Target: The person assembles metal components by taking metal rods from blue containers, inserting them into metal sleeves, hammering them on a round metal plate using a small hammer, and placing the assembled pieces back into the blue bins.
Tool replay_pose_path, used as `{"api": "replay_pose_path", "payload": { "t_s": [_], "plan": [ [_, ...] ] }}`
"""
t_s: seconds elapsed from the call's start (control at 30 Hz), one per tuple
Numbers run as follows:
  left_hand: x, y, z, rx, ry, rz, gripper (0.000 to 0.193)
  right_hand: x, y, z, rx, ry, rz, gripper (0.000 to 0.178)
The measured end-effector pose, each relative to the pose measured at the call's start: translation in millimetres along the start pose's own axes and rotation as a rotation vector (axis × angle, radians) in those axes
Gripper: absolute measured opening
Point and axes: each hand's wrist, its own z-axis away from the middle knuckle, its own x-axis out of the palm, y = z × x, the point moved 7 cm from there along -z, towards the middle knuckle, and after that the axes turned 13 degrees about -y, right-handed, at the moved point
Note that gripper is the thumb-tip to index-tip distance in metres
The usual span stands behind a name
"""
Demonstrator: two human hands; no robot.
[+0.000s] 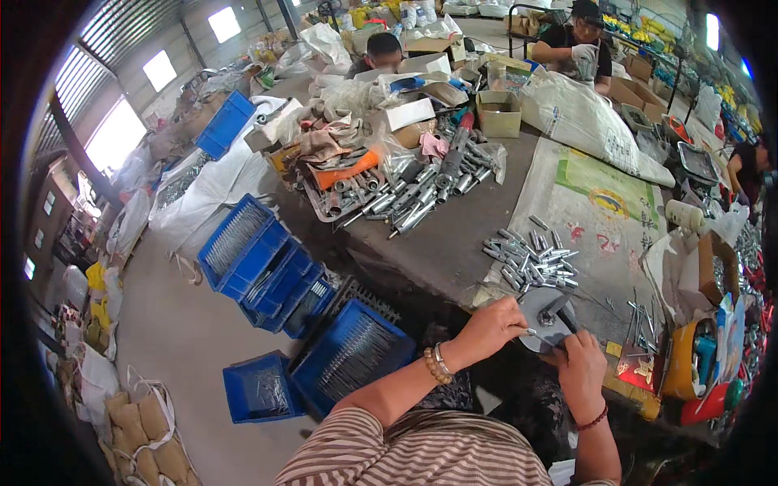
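left hand [496,326] pinches small metal piece [531,331] — long axis rightward, over grey disc [532,308] | right hand [583,371] beside disc — grip unclear

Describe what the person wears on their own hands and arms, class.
Both hands are gloveless. Above the left hand sit a yellowish-brown beaded bracelet and a silver-coloured bangle; above the right hand, a thin dark red bracelet. The left sleeve is short, with brown and cream stripes.

a workshop: bench [413,263] heaped with metal parts [531,257], blue bins [240,395], perhaps sacks [359,17] behind
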Motion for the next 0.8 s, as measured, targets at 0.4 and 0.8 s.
{"api": "replay_pose_path", "payload": {
  "t_s": [0.4, 0.8],
  "plan": [
    [-0.2, -14.8, 28.0, -0.149, 0.275, 0.113, 0.028, 37.4, -12.3, 2.0, 0.1, -0.272, -0.639, 0.027],
    [37.6, -21.2, 44.3, -0.349, 0.189, 0.862, 0.051, 62.4, -37.7, 18.3, 0.302, -0.374, -0.969, 0.027]
  ]
}}
